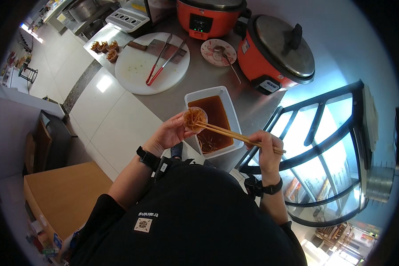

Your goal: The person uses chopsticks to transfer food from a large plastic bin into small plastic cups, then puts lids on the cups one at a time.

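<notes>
My left hand holds a small clear plastic cup filled with brownish shredded food over the near-left rim of a white plastic tub. My right hand grips a pair of wooden chopsticks near their thick ends; their tips touch the shreds in the cup. The rectangular tub holds reddish-brown liquid, with some shreds lying in it towards the near end. Several similar filled cups stand at the counter's far left.
A round white cutting board bears a cleaver and red-handled tongs. Behind the tub lie a patterned plate with a spoon and two red cookers. A curved glass display case stands right, a cardboard box lower left.
</notes>
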### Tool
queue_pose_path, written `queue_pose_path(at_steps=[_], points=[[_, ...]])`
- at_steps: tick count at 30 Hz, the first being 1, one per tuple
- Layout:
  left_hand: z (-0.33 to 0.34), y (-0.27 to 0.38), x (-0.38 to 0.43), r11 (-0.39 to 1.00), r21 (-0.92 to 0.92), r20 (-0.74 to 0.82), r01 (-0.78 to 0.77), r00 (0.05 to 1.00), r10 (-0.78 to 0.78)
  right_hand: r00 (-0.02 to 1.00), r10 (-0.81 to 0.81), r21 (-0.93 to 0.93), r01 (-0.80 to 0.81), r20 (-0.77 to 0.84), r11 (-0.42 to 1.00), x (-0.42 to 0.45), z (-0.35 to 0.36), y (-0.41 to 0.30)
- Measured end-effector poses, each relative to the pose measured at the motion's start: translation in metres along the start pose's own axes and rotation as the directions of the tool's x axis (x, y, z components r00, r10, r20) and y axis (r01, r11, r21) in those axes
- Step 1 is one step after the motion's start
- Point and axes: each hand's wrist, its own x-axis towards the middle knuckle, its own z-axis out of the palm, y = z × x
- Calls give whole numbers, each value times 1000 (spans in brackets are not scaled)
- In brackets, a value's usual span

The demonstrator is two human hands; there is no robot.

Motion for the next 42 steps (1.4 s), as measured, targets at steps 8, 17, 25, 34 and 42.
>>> queue_pose_path(at_steps=[8,17,25,34,42], points=[[-4,-1,1,1000,-17,-2,1,1000,-1,993,-18,-25,21,115,999,1,-2,-3],[-5,2,3,998,-43,59,-34,998,36,999,-34,12,34,32,999,2,-1,-2],[-8,1,5,999,-46,44,-22,999,24,996,-14,-24,16,87,1000,6,4,-2],[-8,0,4,998,-62,24,3,1000,-2,998,-17,5,17,62,1000,5,2,0],[-26,13,-11,996,-4,-113,-84,990,83,989,21,-50,-29,-144,998,6,-8,5]])
